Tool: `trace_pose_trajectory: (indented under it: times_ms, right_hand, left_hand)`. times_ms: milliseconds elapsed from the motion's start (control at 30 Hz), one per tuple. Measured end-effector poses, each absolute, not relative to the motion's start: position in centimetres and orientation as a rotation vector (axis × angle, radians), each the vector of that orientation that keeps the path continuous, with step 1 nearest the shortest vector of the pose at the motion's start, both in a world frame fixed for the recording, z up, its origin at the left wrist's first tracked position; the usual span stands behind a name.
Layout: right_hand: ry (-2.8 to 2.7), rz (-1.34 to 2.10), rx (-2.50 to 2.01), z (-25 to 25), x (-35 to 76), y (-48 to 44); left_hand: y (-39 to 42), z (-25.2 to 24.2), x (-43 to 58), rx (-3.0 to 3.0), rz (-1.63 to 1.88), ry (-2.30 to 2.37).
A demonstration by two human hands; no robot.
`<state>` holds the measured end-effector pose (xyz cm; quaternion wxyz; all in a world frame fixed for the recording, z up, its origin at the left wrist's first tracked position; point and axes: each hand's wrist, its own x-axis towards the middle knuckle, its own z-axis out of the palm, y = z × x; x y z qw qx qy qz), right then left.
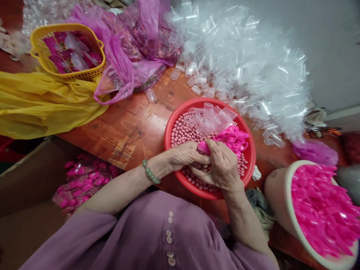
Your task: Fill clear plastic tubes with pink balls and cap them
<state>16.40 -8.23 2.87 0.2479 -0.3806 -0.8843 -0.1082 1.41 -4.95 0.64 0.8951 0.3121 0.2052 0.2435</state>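
Note:
Both my hands meet over a red basin (168, 131). My left hand (185, 155) has its fingers closed round a bright pink plastic piece (203, 147). My right hand (225, 165) closes on the same piece from the other side, thumb and fingers pressed to it. How far a clear tube is joined to it, I cannot tell. Round pink beads or candies (184, 131) fill the basin's bottom. On top lie clear plastic tubes (209, 119) at the back and a heap of bright pink plastic pieces (233, 138) at the right.
Clear plastic tubes (242, 56) form a large pile behind the basin. A white bucket (277, 183) of pink pieces stands at right. Purple plastic bags (120, 75), a yellow basket (67, 71) of packets and a yellow bag (42, 101) lie at left. A filled bag (81, 183) sits below.

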Motion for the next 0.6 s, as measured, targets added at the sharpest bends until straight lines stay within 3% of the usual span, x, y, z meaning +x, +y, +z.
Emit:
trace_pose_trajectory:
  times_ms: [433, 600]
  right_hand:
    - [-2.35, -0.206, -1.104, 2.2, 16.0, -8.1]
    - [-2.37, -0.339, -1.044, 2.0, 15.9, -8.1]
  left_hand:
    - [-4.6, 1.0, 0.6, 0.525, 0.568, 0.394]
    - [-5.1, 0.9, 1.7, 0.668, 0.709, 0.665]
